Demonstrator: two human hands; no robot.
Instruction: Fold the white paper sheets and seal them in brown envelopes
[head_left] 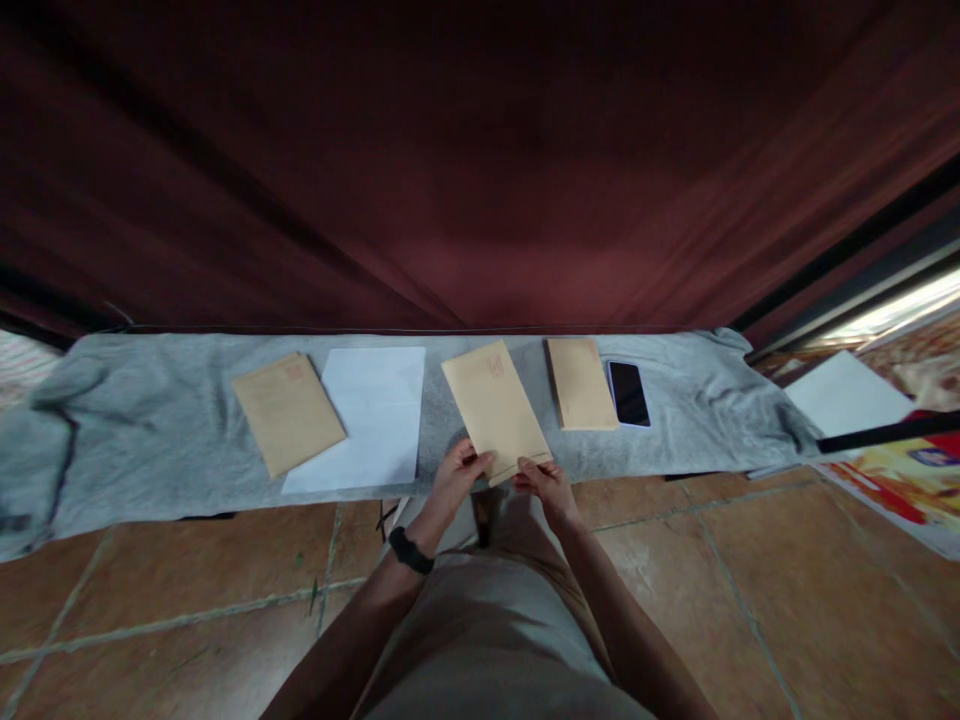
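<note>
One brown envelope [495, 405] is between the white sheet [382, 410] and the brown stack [585, 385], its near part pinched in both grips: the left hand [463, 472] on its left edge, the right hand [546, 484] at its near end. With all hold there, the far end could sag or swing; too hard a pinch could crease the paper. Both forearms reach forward, converging, fingers curled inward at the grey cloth-covered bench's [697, 400] near edge.

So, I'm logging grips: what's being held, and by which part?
A brown paper envelope, held at its near end by left hand and right hand.
</note>
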